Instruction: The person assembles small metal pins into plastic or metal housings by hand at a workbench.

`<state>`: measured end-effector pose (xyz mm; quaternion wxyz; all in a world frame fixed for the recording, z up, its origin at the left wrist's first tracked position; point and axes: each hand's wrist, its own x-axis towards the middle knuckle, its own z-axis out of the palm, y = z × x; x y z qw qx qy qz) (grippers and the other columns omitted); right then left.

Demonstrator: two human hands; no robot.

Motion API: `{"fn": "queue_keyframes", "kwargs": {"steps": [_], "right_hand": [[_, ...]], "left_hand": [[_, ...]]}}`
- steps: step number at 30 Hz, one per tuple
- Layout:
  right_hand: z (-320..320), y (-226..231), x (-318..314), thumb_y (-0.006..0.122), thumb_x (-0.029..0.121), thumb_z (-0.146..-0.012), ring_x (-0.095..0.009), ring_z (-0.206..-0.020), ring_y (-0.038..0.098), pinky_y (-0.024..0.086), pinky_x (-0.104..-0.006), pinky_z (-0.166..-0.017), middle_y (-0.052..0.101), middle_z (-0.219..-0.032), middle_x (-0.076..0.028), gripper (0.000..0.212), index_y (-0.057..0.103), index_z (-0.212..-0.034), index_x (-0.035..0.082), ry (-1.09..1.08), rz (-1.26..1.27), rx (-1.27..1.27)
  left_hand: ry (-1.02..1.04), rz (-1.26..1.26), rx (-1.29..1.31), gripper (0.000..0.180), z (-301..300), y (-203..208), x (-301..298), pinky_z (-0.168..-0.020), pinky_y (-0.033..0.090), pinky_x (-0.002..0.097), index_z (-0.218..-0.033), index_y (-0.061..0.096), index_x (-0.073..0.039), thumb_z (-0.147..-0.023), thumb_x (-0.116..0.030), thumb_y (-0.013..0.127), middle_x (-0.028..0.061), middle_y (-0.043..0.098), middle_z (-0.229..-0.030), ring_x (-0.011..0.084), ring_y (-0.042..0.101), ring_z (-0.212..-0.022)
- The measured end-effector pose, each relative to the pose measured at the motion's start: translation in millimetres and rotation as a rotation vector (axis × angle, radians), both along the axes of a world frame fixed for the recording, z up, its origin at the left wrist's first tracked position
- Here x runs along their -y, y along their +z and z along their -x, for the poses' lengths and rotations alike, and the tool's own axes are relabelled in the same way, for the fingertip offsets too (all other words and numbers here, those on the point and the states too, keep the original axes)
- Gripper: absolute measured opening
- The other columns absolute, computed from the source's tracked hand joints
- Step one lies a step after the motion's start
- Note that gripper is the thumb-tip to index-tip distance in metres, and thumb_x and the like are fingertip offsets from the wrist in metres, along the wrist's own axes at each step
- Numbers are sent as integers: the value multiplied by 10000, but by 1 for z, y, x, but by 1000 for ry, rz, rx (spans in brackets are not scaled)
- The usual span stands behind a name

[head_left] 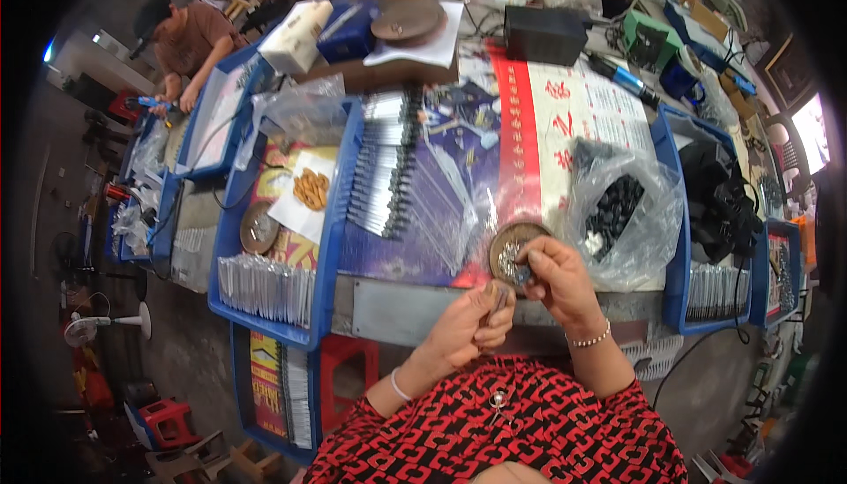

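Note:
My left hand [472, 325] is closed in front of my chest at the table's near edge. A slim end of something shows at its thumb, too small to name. Just right of it, my right hand [563, 279] has thumb and forefinger pinched together over the edge of a round brown dish [497, 248]. Small shiny metal bits [509, 265] lie in this dish. What the right fingertips hold, if anything, is hidden. To the right, a clear plastic bag [648, 241] stands open with many small black parts [620, 204] in it.
Slim silver-and-black pieces [381, 162] lie in a long row left of centre. Blue trays [338, 219] with rows of silver pieces flank the table, one holding a brown dish [258, 227]. A black box [545, 34] stands behind. Another person [190, 43] works at far left.

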<state>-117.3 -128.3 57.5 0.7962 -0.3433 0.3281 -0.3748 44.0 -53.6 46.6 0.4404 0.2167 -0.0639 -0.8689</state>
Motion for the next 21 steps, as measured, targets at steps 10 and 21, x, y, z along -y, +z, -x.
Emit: {"fn": "queue_keyframes", "kwargs": {"steps": [10,21], "right_hand": [[-8,-15,3,527,203,-918,-44,-489,410,355,-192,-463,513,-644,33,180,593,-890,39,48,-162,123],[-11,-15,0,532,209,-917,-27,-497,424,391,-179,-488,500,-631,45,185,596,-897,37,62,-118,62]], "left_hand": [[18,-23,-97,318,-4,-7,3,-401,244,168,-971,512,-46,-946,-350,421,-11,430,-655,33,313,-447],[2,-37,-123,303,0,-10,2,-399,242,174,-1012,509,-41,-950,-324,422,-6,447,-675,36,318,-447]]}}
